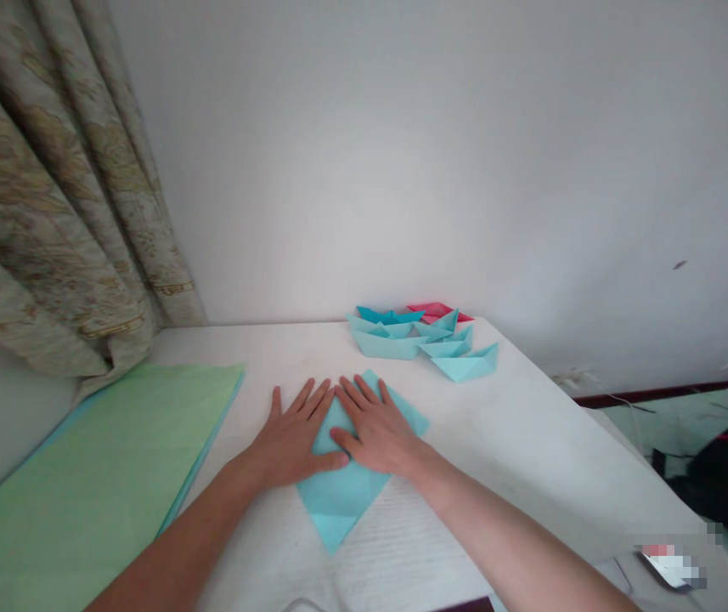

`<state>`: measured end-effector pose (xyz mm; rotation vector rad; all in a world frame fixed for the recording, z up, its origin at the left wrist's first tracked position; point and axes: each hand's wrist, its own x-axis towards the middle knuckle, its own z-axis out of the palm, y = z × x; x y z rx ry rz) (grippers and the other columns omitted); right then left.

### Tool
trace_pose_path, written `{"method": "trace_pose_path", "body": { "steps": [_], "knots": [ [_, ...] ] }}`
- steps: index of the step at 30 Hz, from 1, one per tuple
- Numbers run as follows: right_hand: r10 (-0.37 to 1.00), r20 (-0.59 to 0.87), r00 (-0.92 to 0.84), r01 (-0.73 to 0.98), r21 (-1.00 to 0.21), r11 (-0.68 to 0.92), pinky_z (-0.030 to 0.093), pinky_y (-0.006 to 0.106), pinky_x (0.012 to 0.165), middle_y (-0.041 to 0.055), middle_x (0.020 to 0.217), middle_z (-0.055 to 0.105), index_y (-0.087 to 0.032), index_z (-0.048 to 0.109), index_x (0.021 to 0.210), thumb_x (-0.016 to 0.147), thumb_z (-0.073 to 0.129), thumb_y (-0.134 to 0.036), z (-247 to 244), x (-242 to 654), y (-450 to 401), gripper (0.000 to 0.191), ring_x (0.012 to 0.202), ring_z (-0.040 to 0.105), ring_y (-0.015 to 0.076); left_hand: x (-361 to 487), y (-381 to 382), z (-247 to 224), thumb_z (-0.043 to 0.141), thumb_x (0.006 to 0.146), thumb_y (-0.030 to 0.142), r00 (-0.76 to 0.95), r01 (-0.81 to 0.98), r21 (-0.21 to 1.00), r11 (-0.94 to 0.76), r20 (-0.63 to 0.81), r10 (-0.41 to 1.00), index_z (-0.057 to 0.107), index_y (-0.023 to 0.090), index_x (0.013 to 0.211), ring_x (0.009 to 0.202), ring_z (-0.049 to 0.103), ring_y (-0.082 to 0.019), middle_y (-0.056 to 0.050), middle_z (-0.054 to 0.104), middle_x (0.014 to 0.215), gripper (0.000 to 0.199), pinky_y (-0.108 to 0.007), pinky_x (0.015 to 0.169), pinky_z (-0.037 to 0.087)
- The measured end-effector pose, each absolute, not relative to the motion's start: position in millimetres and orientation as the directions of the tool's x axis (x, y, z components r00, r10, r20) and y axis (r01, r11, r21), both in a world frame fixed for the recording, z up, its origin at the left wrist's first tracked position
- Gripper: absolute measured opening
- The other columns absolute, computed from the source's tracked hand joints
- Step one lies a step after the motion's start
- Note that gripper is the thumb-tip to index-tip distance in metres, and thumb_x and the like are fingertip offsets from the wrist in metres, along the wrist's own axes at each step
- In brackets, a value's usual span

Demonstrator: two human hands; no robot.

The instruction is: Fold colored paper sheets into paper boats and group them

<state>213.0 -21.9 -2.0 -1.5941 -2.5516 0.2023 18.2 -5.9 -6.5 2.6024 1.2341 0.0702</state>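
Note:
A folded sheet of light blue paper (340,501) lies flat on the white table (516,442), forming a diamond with its lower tip towards me. My left hand (293,433) rests flat on the sheet's left side with the fingers spread. My right hand (373,429) lies on its right side, its thumb nearly meeting the left thumb. Together they cover the sheet's middle and most of its upper part. Neither hand grips the paper.
Several folded paper boats (389,342), mostly pale blue and teal, stand together at the table's far edge, with a red one (437,311) behind them. A stack of green paper (102,459) lies at the left beside a patterned curtain (51,187). A white wall (427,153) rises behind.

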Motion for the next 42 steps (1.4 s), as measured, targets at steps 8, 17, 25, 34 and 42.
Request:
{"method": "trace_pose_path", "body": {
  "steps": [8,17,25,34,42],
  "knots": [
    [0.890,0.017,-0.455,0.876,-0.171,0.451,0.006,0.055,0.110,0.0079,0.153,0.016,-0.016,0.018,0.147,0.092,0.028,-0.052,2.4,213.8,-22.0,0.067,0.140,0.007,0.0302,16.9,-4.9,-6.2,0.033,0.078,0.071,0.632,0.758,0.257,-0.599,-0.065,0.772,0.005,0.019,0.147,0.140,-0.002,-0.035,-0.010,0.005,0.154,0.091,-0.070,0.101,-0.005],
    [0.992,0.127,-0.013,0.990,-0.137,0.031,0.020,0.056,0.102,0.0213,0.146,0.029,-0.004,0.025,0.142,0.092,0.029,-0.044,-2.0,218.4,-14.4,0.065,0.131,0.024,0.0377,15.1,-3.2,1.1,0.039,0.072,0.075,0.622,0.762,0.306,-0.571,-0.102,0.776,0.013,0.022,0.147,0.140,0.002,-0.036,-0.011,0.009,0.154,0.095,-0.070,0.101,-0.002],
    [0.974,0.220,-0.060,0.987,-0.132,0.091,0.039,0.042,0.083,0.0196,0.113,0.050,-0.009,0.036,0.136,0.087,0.043,-0.044,7.7,212.8,-19.6,0.061,0.099,0.048,0.0319,13.2,-0.3,10.2,0.055,0.068,0.068,0.589,0.738,0.341,-0.582,0.096,0.803,0.057,0.019,0.123,0.120,0.044,-0.031,-0.012,0.051,0.132,0.073,-0.044,0.099,0.033],
    [0.913,0.153,-0.379,0.875,-0.260,0.408,0.037,0.036,0.090,0.0117,0.115,0.048,-0.018,0.032,0.139,0.086,0.049,-0.026,14.1,208.6,-22.9,0.056,0.101,0.049,0.0232,18.0,1.3,2.2,0.060,0.068,0.063,0.504,0.762,0.409,-0.503,0.114,0.856,0.056,0.021,0.122,0.114,0.045,-0.030,-0.011,0.052,0.124,0.069,-0.041,0.093,0.035],
    [0.907,0.131,-0.399,0.857,-0.297,0.420,0.035,0.037,0.091,0.0115,0.118,0.048,-0.019,0.028,0.141,0.085,0.046,-0.019,15.1,209.1,-23.5,0.059,0.104,0.048,0.0240,20.1,3.6,-1.1,0.070,0.065,0.047,0.521,0.678,0.546,-0.492,0.115,0.845,0.054,0.023,0.119,0.119,0.042,-0.029,-0.008,0.052,0.128,0.061,-0.042,0.099,0.032]
  ]
}}
